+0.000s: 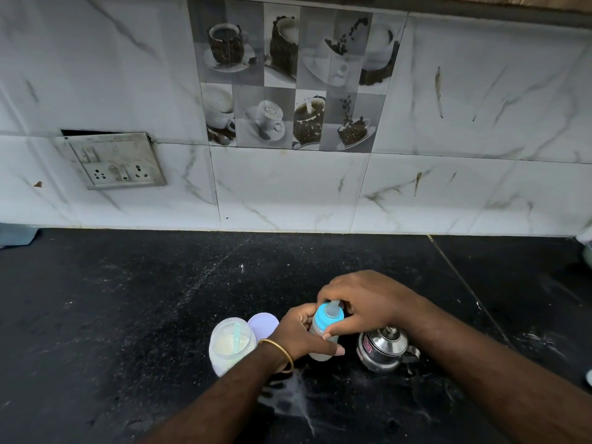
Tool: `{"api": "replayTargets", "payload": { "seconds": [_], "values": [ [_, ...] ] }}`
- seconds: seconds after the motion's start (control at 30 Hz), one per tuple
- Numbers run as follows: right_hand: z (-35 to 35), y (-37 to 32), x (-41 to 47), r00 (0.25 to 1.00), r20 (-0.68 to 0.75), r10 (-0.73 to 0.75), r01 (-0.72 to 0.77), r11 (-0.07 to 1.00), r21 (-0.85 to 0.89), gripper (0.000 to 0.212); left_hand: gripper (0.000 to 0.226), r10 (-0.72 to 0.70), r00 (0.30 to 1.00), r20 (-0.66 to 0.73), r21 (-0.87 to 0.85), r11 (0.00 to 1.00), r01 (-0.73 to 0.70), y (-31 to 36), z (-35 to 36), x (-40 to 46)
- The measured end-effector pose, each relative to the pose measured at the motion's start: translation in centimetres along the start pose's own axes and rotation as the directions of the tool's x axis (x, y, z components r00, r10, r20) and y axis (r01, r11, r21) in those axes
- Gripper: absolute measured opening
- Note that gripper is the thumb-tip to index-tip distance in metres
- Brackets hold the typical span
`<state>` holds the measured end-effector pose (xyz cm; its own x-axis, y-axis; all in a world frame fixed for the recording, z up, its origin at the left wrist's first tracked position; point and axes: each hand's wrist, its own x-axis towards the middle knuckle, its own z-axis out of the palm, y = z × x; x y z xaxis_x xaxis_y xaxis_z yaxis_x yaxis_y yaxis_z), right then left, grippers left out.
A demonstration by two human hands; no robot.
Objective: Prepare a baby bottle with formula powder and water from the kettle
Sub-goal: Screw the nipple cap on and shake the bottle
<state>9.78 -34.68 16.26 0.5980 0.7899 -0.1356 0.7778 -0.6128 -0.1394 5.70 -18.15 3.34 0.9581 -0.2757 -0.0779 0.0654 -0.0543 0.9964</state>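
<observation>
The baby bottle (321, 330) stands on the black counter (160, 299), with a blue collar and a clear teat on top. My left hand (301, 334) grips the bottle's body from the left. My right hand (362, 302) curls over the top and holds the blue collar. An open jar of pale formula powder (229, 346) stands to the left with a light blue scoop (237, 334) inside. Its lilac lid (263, 323) lies behind it. A small steel kettle (382, 349) with its lid on stands to the right of the bottle, under my right wrist.
White powder or liquid is spilled on the counter (298, 398) in front of the bottle. A tiled wall with a socket plate (117, 161) rises behind. A bluish object (16, 235) sits at the far left edge.
</observation>
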Motion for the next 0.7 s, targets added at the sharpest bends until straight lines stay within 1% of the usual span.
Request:
{"api": "replayTargets", "payload": {
  "seconds": [0.07,0.13,0.23,0.33,0.47,0.6,0.7],
  "values": [
    [0.3,0.1,0.1,0.998,-0.031,0.056,-0.052,0.990,0.129,0.046,0.041,0.010,1.000,0.020,-0.003,1.000,-0.010,0.1,0.0,-0.1],
    [0.7,0.0,0.2,0.990,-0.061,0.127,-0.112,0.973,0.204,0.047,0.041,0.025,1.000,-0.004,-0.027,0.999,-0.026,0.2,0.0,-0.1],
    [1.4,-0.3,0.4,0.968,-0.095,0.232,-0.202,0.946,0.253,0.043,0.038,0.058,0.994,-0.093,-0.046,0.997,-0.063,0.2,0.4,0.0],
    [2.3,-0.4,0.7,0.931,-0.129,0.342,-0.287,0.903,0.320,0.045,0.038,0.062,0.975,-0.214,-0.052,0.996,-0.074,-0.4,1.0,0.1],
    [3.4,-0.9,1.0,0.892,-0.171,0.419,-0.349,0.877,0.332,0.043,0.040,0.056,0.948,-0.313,-0.020,0.998,-0.065,-0.8,1.7,0.0],
    [4.5,-1.7,1.3,0.840,-0.213,0.499,-0.413,0.843,0.345,0.041,0.044,0.083,0.904,-0.420,-0.030,0.994,-0.106,-0.8,2.3,-0.1],
    [4.9,-2.0,1.4,0.816,-0.220,0.534,-0.433,0.818,0.379,0.041,0.044,0.099,0.883,-0.459,-0.001,0.994,-0.112,-1.0,2.3,-0.1]
  ]
}}
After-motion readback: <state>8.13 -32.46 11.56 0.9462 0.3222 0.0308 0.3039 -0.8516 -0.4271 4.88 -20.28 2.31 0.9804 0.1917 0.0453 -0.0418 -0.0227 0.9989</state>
